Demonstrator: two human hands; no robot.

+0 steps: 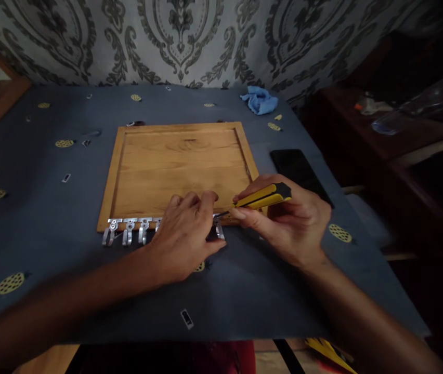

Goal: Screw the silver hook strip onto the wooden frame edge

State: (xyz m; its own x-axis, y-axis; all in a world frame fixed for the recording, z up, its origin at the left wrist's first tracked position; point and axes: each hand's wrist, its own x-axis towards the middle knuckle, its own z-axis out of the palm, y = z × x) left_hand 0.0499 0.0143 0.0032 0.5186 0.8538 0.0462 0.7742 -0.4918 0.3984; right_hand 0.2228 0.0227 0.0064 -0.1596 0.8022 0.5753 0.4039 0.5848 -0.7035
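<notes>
A framed wooden board (pixel 182 166) lies flat on the table, with a metal hook rail (pixel 130 224) along its near edge. My left hand (pixel 186 234) rests over the rail's right part, fingers curled on it and hiding several hooks. Between the fingers and thumb of my right hand (pixel 291 218) is a yellow and black screwdriver (pixel 262 197). Its shaft points left and down to the rail's right end, beside my left fingertips. Whether the tip sits in a screw is hidden.
A black phone (pixel 297 169) lies right of the board, partly behind my right hand. At the back right is a crumpled blue cloth (pixel 260 99). The dark blue tablecloth (pixel 69 249) carries a pineapple print. Patterned fabric (pixel 190 41) hangs behind; dark furniture (pixel 377 124) stands right.
</notes>
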